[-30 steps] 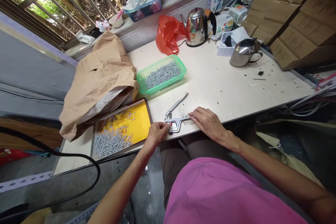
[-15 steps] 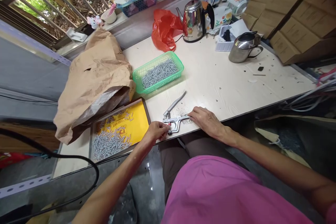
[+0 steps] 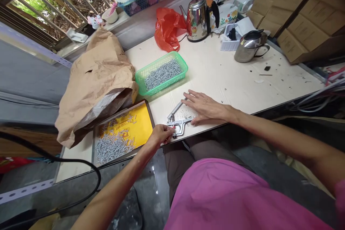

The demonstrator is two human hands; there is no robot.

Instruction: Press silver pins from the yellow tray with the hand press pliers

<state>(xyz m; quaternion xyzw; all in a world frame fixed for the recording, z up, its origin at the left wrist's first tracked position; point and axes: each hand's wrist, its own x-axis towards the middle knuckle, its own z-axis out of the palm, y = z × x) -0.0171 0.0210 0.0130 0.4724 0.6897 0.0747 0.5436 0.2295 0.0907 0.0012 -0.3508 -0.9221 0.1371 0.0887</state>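
Observation:
A silver hand-press plier (image 3: 182, 123) with a coil spring and two spread handles lies near the table's front edge. My left hand (image 3: 161, 134) is closed in a pinch at its jaw end, beside a small red part; what the fingertips hold is hidden. My right hand (image 3: 206, 107) is open and spread over the handle ends, fingers at the raised upper handle and thumb near the lower one. Left of the tool, a shallow tray with a yellow bottom (image 3: 144, 122) holds many small silver metal pins (image 3: 111, 149). Behind, a green basket (image 3: 182, 75) holds more of them (image 3: 163, 74).
A crumpled brown paper sack (image 3: 99, 64) leans at the left. Farther back are a red plastic bag (image 3: 168, 28), a kettle (image 3: 197, 21), a white bin (image 3: 228, 45) and a steel jug (image 3: 248, 48). Cardboard boxes (image 3: 304, 18) stand at the right. A black cable (image 3: 91, 165) loops at lower left.
My right hand has let go of the lower handle, opened, and moved up and left to the upper handle. My left hand stays at the jaw.

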